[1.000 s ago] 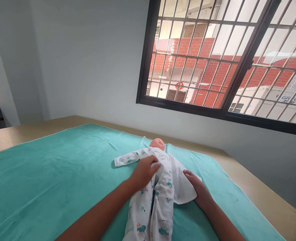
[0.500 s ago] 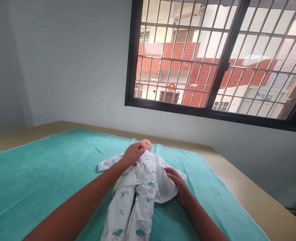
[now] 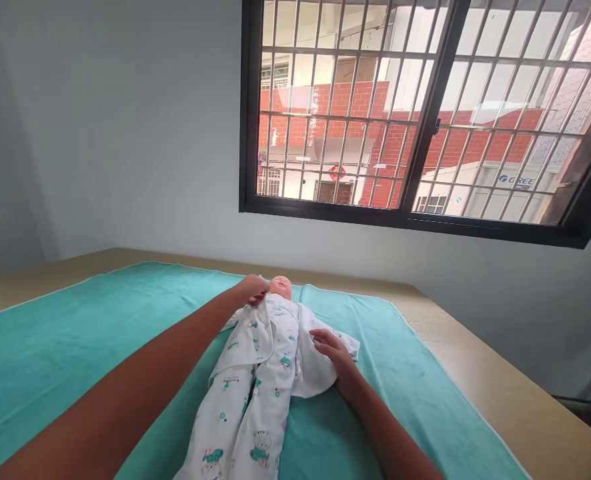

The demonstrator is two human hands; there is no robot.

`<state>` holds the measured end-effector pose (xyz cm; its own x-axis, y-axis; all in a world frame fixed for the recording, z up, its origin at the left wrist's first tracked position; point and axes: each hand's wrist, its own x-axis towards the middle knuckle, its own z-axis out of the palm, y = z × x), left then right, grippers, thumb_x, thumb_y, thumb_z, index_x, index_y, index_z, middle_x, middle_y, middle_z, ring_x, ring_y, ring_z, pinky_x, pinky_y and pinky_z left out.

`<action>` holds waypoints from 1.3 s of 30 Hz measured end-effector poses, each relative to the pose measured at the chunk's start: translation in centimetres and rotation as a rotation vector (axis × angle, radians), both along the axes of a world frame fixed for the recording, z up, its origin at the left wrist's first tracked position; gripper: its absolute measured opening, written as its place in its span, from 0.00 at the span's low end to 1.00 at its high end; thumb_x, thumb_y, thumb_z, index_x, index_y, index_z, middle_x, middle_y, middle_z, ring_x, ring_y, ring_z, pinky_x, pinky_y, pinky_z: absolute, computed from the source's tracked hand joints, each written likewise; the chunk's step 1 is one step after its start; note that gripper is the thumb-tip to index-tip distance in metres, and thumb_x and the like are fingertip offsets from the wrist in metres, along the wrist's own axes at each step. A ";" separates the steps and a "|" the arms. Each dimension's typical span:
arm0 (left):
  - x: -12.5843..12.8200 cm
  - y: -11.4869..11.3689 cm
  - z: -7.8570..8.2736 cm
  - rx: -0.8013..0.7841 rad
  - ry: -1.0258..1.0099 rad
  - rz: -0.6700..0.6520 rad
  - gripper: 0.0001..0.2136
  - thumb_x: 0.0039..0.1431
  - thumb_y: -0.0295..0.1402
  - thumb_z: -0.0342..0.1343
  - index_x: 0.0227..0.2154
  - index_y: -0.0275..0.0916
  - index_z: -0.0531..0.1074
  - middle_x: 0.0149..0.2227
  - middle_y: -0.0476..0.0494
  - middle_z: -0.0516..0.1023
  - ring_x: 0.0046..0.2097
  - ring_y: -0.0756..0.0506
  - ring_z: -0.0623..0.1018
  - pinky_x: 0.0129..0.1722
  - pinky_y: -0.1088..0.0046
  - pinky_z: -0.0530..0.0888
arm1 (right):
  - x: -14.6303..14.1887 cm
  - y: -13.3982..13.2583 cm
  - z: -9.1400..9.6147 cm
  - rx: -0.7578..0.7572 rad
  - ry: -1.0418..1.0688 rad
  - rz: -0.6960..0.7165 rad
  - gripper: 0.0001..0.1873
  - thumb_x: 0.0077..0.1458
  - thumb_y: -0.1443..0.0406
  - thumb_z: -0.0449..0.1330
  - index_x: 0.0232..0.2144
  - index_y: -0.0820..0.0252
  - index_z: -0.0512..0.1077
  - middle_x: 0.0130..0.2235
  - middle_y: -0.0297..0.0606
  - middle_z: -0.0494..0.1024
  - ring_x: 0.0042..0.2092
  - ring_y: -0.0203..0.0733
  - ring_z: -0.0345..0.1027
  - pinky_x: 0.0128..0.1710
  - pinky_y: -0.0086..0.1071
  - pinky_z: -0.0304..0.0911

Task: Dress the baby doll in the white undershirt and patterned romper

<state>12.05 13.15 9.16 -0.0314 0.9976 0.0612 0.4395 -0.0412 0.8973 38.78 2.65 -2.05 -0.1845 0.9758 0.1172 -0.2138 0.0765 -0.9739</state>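
Note:
A baby doll (image 3: pixel 280 287) lies on its back, head toward the wall, in white printed baby clothes. Its baby shirt (image 3: pixel 255 340) is spread apart at the front, over a printed white layer underneath. My left hand (image 3: pixel 253 289) is at the doll's shoulder beside the head, fingers closed on the shirt's edge, which is pulled up a little. My right hand (image 3: pixel 334 357) rests on the shirt's plain white opened side, with fingers stretched out and slightly bent. The left sleeve in view is mostly hidden behind my left arm. White printed trousers (image 3: pixel 235 413) cover the legs.
A turquoise blanket (image 3: pixel 100 347) lies under the doll on a wooden tabletop (image 3: pixel 475 353). Behind stands a pale wall (image 3: pixel 140 133) with a dark-framed, barred window (image 3: pixel 325 208) at the upper right.
My left hand has moved up and left from the doll's chest to its shoulder, drawing on the shirt's edge. My right hand stays on the opened side. The view has shifted slightly.

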 end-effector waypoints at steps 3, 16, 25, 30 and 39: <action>0.5 -0.9 0.4 -0.022 -0.080 -0.086 0.11 0.60 0.38 0.57 0.36 0.33 0.73 0.31 0.44 0.77 0.30 0.50 0.76 0.29 0.73 0.74 | 0.1 0.2 -0.2 0.015 -0.011 -0.003 0.22 0.38 0.54 0.70 0.39 0.50 0.78 0.46 0.37 0.79 0.54 0.56 0.66 0.54 0.47 0.58; 1.1 -7.5 -2.1 0.344 0.107 -0.241 0.17 0.59 0.44 0.53 0.47 0.44 0.75 0.57 0.44 0.73 0.61 0.39 0.67 0.64 0.59 0.57 | 0.2 -1.2 1.7 -0.106 0.182 0.052 0.30 0.42 0.57 0.67 0.51 0.48 0.72 0.50 0.35 0.78 0.48 0.53 0.72 0.45 0.42 0.66; 0.7 -13.2 -6.8 0.583 0.619 -0.294 0.31 0.63 0.43 0.49 0.67 0.44 0.50 0.70 0.41 0.46 0.70 0.37 0.49 0.68 0.50 0.49 | -0.9 -2.6 3.2 -0.220 0.151 0.125 0.22 0.50 0.49 0.63 0.42 0.55 0.77 0.40 0.41 0.82 0.43 0.55 0.76 0.41 0.43 0.70; 0.1 -13.6 -7.5 0.634 0.594 -0.306 0.29 0.65 0.43 0.47 0.66 0.47 0.50 0.70 0.42 0.46 0.69 0.36 0.49 0.66 0.45 0.51 | -2.1 -2.7 3.6 -0.186 0.236 0.027 0.17 0.49 0.56 0.65 0.42 0.53 0.75 0.40 0.37 0.81 0.42 0.52 0.75 0.39 0.40 0.70; -1.2 -13.2 -8.2 0.562 0.223 -0.278 0.27 0.58 0.34 0.53 0.61 0.43 0.59 0.65 0.39 0.60 0.66 0.38 0.60 0.67 0.50 0.55 | -11.1 -0.9 8.3 0.141 -0.180 0.007 0.08 0.45 0.59 0.66 0.30 0.53 0.75 0.47 0.36 0.79 0.53 0.57 0.67 0.55 0.48 0.60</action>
